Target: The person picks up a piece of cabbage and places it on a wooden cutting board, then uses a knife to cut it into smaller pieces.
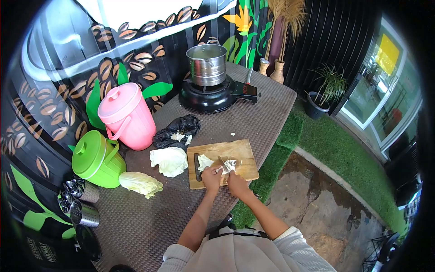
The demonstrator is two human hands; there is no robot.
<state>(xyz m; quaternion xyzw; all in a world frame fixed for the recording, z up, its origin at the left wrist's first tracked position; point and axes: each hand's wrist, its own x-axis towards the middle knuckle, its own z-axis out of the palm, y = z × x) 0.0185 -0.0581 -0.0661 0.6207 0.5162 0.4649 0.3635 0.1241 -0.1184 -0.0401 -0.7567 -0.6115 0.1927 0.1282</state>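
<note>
A wooden cutting board point(244, 154) lies near the table's edge in front of me. On it are a pale cabbage leaf piece point(205, 161) and small cut white shreds point(231, 164). My left hand point(211, 177) is closed at the leaf, its fingertips pressed by the cut edge. My right hand point(238, 185) is closed around a knife, its handle hidden in my grip. The knife blade point(221, 160) slants across the cabbage beside my left fingers. Left of the board sit a pale cabbage point(169, 162) and a napa cabbage point(140, 184).
A steel pot point(207, 68) stands on a black portable stove point(206, 100) at the back. A black plastic bag point(176, 129) with scraps lies behind the board. Pink point(129, 119) and green point(99, 161) lidded pails and metal utensil holders point(84, 214) line the left side.
</note>
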